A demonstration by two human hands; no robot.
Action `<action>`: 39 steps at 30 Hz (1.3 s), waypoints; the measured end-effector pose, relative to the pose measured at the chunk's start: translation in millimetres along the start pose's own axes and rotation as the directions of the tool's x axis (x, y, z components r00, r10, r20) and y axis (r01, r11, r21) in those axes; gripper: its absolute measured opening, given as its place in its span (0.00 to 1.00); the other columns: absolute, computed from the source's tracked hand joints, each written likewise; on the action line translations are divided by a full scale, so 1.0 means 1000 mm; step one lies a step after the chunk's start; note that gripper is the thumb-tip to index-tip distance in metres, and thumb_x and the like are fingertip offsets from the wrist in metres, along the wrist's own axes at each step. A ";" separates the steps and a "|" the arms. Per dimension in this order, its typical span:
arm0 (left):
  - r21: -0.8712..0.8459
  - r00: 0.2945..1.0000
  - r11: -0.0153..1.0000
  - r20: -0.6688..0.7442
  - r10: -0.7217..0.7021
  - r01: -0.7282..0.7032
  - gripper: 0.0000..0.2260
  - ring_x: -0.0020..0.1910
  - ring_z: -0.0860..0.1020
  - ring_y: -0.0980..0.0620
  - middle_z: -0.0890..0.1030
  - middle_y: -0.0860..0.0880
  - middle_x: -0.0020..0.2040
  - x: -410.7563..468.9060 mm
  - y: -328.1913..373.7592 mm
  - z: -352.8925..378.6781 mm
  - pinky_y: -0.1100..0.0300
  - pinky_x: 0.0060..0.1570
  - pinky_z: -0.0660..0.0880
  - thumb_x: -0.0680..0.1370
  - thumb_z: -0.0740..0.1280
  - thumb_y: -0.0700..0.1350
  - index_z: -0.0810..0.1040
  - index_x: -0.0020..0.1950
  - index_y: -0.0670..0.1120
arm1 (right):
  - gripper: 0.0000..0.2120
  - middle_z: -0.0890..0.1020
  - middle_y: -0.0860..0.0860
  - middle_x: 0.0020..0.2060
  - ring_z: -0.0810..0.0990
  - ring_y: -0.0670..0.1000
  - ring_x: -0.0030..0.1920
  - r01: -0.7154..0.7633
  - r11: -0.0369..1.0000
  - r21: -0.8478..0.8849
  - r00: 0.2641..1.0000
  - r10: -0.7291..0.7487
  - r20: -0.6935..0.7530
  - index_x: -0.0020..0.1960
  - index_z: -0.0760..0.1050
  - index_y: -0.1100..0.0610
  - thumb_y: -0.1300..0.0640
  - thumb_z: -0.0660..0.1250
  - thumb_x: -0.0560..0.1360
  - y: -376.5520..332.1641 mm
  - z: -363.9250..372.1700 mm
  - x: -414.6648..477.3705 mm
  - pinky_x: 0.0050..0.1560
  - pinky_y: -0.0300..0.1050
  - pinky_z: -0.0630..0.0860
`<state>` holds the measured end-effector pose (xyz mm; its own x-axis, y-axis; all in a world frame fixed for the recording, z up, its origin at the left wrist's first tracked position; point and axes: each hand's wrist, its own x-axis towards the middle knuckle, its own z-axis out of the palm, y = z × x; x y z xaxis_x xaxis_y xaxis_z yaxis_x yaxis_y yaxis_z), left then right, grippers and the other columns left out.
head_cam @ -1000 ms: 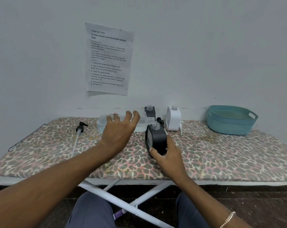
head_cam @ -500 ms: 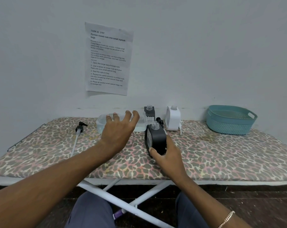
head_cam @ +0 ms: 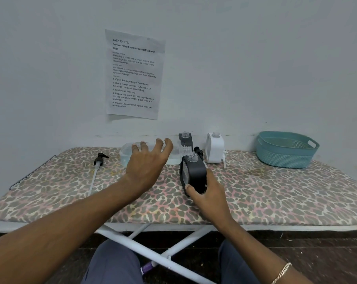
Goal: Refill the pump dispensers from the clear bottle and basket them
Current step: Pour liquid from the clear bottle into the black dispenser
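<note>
My right hand (head_cam: 209,196) grips a black dispenser (head_cam: 193,174) that stands on the ironing board with its neck uncapped. With fingers spread, my left hand (head_cam: 147,165) hovers just in front of the clear bottle (head_cam: 126,154), which lies on its side with its ribbed neck (head_cam: 184,150) pointing right; I cannot tell whether the fingers touch it. A second black dispenser (head_cam: 185,139) and a white dispenser (head_cam: 215,147) stand uncapped near the wall. One black pump head with a long tube (head_cam: 98,161) lies at the left. The teal basket (head_cam: 286,149) sits far right.
The leopard-print ironing board (head_cam: 275,193) runs along a grey wall with a printed sheet (head_cam: 134,74) taped above. Another black pump head (head_cam: 198,150) lies behind the held dispenser, and a white pump (head_cam: 224,160) lies next to the white dispenser. My knees and the board's white legs (head_cam: 153,255) show below.
Almost nothing differs: my left hand has crept slightly closer to the clear bottle, and my right hand keeps its hold on the black dispenser.
</note>
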<state>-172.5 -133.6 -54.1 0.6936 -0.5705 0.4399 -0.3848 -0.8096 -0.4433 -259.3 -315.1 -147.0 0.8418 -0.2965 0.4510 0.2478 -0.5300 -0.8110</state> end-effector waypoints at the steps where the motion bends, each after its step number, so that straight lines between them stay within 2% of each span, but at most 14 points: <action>1: 0.002 1.000 1.000 -0.003 0.000 0.000 0.36 0.55 0.82 0.27 0.77 0.40 0.69 0.000 0.000 0.000 0.31 0.54 0.79 0.71 0.77 0.35 0.64 0.75 0.43 | 0.20 0.83 0.39 0.52 0.81 0.39 0.51 0.000 1.000 0.001 1.000 0.000 0.000 0.61 0.71 0.37 0.52 0.74 0.76 0.000 0.000 0.000 0.49 0.35 0.77; 8: 0.001 1.000 1.000 0.005 0.004 -0.004 0.35 0.55 0.82 0.27 0.77 0.40 0.69 0.000 0.000 -0.001 0.32 0.53 0.80 0.71 0.76 0.35 0.64 0.75 0.42 | 0.20 0.82 0.39 0.52 0.80 0.38 0.51 0.000 1.000 0.001 1.000 0.000 0.002 0.62 0.71 0.38 0.52 0.74 0.76 -0.001 -0.001 0.000 0.47 0.29 0.74; 14: -0.004 1.000 1.000 0.013 0.009 -0.009 0.35 0.56 0.81 0.26 0.76 0.39 0.70 0.000 -0.001 -0.003 0.31 0.55 0.79 0.72 0.74 0.33 0.64 0.76 0.42 | 0.22 0.83 0.39 0.53 0.81 0.38 0.53 0.002 1.000 -0.001 1.000 -0.002 0.002 0.64 0.70 0.37 0.51 0.74 0.76 0.000 0.000 0.000 0.50 0.33 0.76; 20: -0.004 1.000 1.000 0.009 0.017 -0.017 0.35 0.55 0.82 0.26 0.78 0.39 0.68 0.001 -0.001 -0.002 0.31 0.54 0.79 0.71 0.75 0.33 0.63 0.74 0.42 | 0.22 0.82 0.38 0.53 0.80 0.37 0.53 0.003 1.000 0.008 1.000 -0.003 0.005 0.64 0.70 0.37 0.52 0.74 0.76 -0.002 -0.001 0.000 0.48 0.26 0.73; 27: -0.017 1.000 1.000 0.004 0.019 -0.019 0.36 0.55 0.81 0.25 0.77 0.39 0.68 0.001 -0.001 -0.001 0.30 0.54 0.79 0.71 0.75 0.33 0.62 0.74 0.42 | 0.20 0.82 0.39 0.52 0.81 0.39 0.51 -0.002 1.000 0.010 1.000 0.001 0.007 0.63 0.72 0.40 0.52 0.74 0.76 0.000 0.000 0.000 0.48 0.32 0.75; 34: -0.008 1.000 1.000 0.001 0.018 -0.018 0.37 0.56 0.81 0.25 0.77 0.39 0.69 0.001 -0.001 -0.001 0.30 0.55 0.78 0.71 0.75 0.33 0.61 0.75 0.42 | 0.19 0.83 0.40 0.51 0.81 0.39 0.50 -0.005 1.000 0.010 1.000 0.005 0.007 0.61 0.71 0.38 0.52 0.74 0.76 -0.002 -0.001 0.000 0.46 0.29 0.74; 39: -0.002 1.000 1.000 0.004 0.022 -0.022 0.38 0.54 0.82 0.26 0.78 0.39 0.67 0.001 -0.001 0.000 0.31 0.53 0.79 0.69 0.77 0.34 0.63 0.74 0.42 | 0.21 0.82 0.38 0.52 0.80 0.36 0.51 -0.006 1.000 0.002 1.000 0.006 0.001 0.58 0.69 0.32 0.53 0.74 0.76 -0.005 -0.002 -0.001 0.46 0.27 0.73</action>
<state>-170.7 -133.1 -53.1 0.6875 -0.5877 0.4265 -0.4014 -0.7970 -0.4513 -262.1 -313.8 -142.5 0.8436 -0.2987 0.4462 0.2442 -0.5266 -0.8143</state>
